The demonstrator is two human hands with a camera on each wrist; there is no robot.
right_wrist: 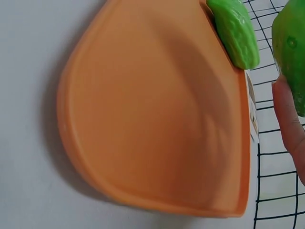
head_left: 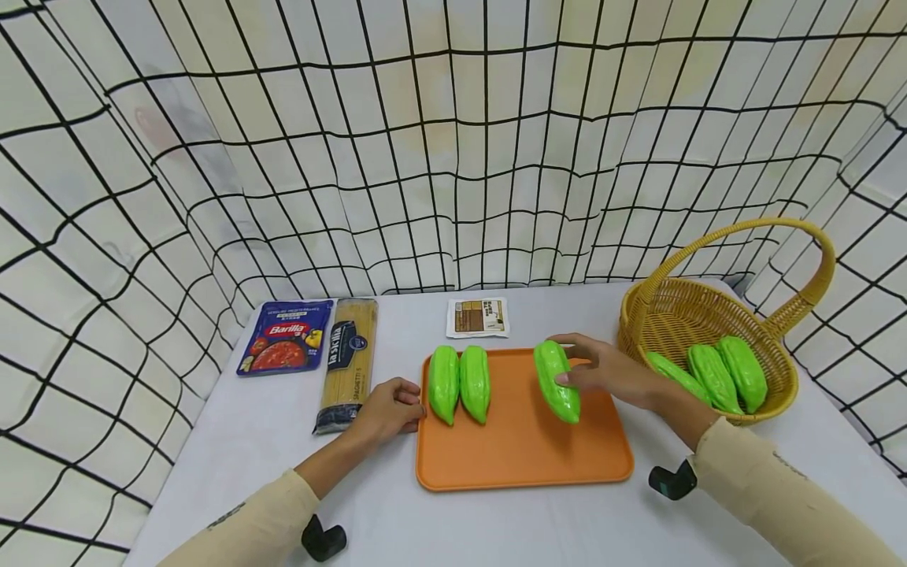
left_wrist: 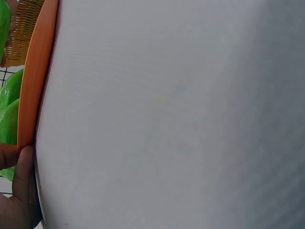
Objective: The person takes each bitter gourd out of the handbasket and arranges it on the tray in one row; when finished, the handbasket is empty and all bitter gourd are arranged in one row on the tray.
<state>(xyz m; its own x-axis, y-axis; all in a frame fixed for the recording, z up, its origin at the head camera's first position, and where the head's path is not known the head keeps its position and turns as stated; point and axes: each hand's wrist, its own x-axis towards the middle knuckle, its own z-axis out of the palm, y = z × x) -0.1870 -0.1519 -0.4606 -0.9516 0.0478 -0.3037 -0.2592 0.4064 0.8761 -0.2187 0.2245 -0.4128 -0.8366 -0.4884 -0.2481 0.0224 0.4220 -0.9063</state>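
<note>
My right hand [head_left: 611,370] holds a bright green bitter melon [head_left: 557,383] above the right half of an orange tray [head_left: 510,461]. In the right wrist view, the thumb [right_wrist: 289,112] presses against the bumpy side of that held bitter melon [right_wrist: 291,52]. Two more bitter melons [head_left: 444,383] lie side by side at the tray's left end. My left hand [head_left: 388,408] pinches the tray's left rim between thumb and fingers, as the left wrist view shows at the orange rim [left_wrist: 35,81]. Part of the fingers is hidden there.
A wicker basket [head_left: 687,303] with a tall handle stands on the right, with several bitter melons [head_left: 740,374] inside. On the left lie a blue Barilla pouch [head_left: 285,337] and a spaghetti pack [head_left: 349,362]. A small white packet [head_left: 478,317] lies behind the tray. Black-lined cloth [head_left: 489,157] surrounds the table.
</note>
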